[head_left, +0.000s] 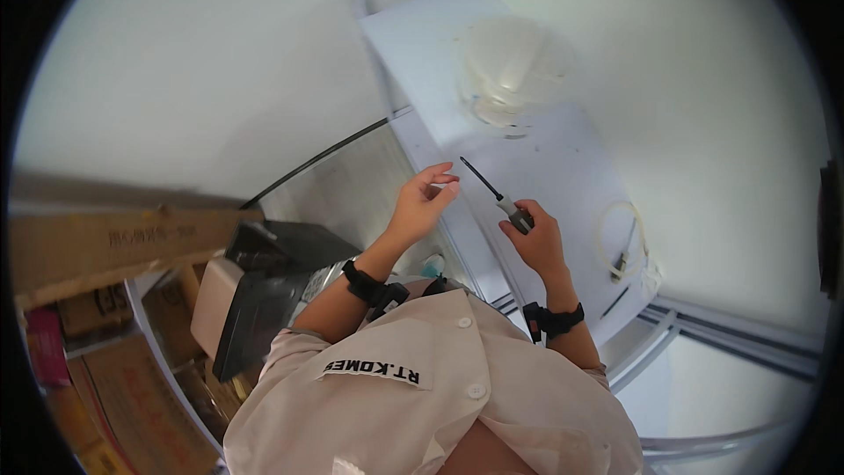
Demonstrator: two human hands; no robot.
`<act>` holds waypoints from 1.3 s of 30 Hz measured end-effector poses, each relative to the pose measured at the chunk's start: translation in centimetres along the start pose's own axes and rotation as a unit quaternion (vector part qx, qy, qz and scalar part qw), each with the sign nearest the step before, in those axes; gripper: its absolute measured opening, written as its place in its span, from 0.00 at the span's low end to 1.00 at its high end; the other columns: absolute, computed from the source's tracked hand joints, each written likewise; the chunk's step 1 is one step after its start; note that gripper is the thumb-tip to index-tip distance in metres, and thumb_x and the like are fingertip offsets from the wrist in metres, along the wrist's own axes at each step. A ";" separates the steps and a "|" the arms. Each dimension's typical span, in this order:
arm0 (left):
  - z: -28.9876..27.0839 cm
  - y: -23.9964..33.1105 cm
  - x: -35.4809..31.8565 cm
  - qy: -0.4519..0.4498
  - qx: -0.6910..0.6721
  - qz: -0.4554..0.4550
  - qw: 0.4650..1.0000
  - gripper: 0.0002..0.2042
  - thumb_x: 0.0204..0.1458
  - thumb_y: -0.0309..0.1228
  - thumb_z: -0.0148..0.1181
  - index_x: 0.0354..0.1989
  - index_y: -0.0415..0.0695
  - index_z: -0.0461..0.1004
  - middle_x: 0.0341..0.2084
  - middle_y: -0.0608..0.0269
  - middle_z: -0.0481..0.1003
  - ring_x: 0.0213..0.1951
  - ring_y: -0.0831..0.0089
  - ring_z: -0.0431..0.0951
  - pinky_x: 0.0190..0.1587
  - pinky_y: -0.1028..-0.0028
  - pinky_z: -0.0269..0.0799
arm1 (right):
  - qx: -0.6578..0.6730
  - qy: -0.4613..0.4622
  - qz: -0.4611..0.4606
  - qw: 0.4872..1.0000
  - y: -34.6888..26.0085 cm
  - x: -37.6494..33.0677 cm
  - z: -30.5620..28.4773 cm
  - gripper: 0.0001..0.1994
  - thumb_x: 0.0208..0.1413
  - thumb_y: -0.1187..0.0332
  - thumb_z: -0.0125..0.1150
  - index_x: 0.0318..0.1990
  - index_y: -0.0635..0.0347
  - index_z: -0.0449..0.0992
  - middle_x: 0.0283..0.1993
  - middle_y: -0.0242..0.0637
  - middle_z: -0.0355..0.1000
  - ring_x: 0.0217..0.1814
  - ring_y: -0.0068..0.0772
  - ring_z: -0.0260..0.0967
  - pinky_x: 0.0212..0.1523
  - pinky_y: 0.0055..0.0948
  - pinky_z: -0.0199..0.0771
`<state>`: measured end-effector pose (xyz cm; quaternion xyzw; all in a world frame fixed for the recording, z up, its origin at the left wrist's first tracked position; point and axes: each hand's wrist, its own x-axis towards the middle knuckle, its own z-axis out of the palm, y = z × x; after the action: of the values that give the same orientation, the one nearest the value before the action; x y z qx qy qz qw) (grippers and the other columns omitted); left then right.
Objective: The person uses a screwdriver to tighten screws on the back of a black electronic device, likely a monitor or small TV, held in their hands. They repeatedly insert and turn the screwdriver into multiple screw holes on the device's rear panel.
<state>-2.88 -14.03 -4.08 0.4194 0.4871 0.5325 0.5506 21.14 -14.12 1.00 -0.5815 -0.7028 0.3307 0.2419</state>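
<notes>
Right hand point(538, 236) gripping screwdriver point(505, 203), left hand point(420, 204) loosely parted, pale domed object point(510, 57) beyond, looped tube point(643, 230) rightward on table point(563, 185)

bright, hazy light with bowed, black-rimmed edges

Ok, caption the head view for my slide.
Over a white table, the right hand holds a screwdriver, left hand near its tip.

Screwdriver with grey-and-black handle and slim dark metal shaft point(503, 201) | you're gripping its handle in your right hand point(538, 243) | shaft is slanting up-left, tip pointing away from you
</notes>
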 end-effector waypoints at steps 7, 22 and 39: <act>-3.6 0.3 -5.7 0.149 -0.164 0.007 0.975 0.15 0.60 0.28 0.56 0.53 0.38 0.69 0.40 0.61 0.77 0.37 0.77 0.78 0.41 0.77 0.76 | 0.114 -0.173 -0.064 0.976 -5.7 -2.1 5.0 0.18 0.51 0.68 0.66 0.48 0.62 0.72 0.31 0.35 0.72 0.32 0.26 0.67 0.37 0.26 0.70; -11.6 0.4 -25.8 0.301 -0.223 -0.055 0.926 0.16 0.59 0.29 0.57 0.55 0.41 0.66 0.36 0.61 0.78 0.30 0.80 0.78 0.35 0.78 0.76 | 0.266 -0.346 -0.051 0.898 -12.2 -15.9 12.7 0.19 0.56 0.74 0.59 0.55 0.67 0.68 0.38 0.32 0.71 0.35 0.21 0.68 0.37 0.23 0.70; -6.5 0.4 -36.0 0.412 -0.252 -0.002 0.876 0.17 0.60 0.30 0.56 0.56 0.40 0.65 0.34 0.62 0.78 0.31 0.79 0.78 0.35 0.78 0.77 | 0.257 -0.477 -0.063 0.838 -12.1 -21.3 11.1 0.16 0.57 0.73 0.56 0.53 0.66 0.67 0.40 0.35 0.72 0.42 0.23 0.70 0.42 0.24 0.68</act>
<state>-7.85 -50.20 -1.61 0.0087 0.5200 0.7607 0.3883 9.56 -38.26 3.57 -0.2237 -0.6562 0.7197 0.0380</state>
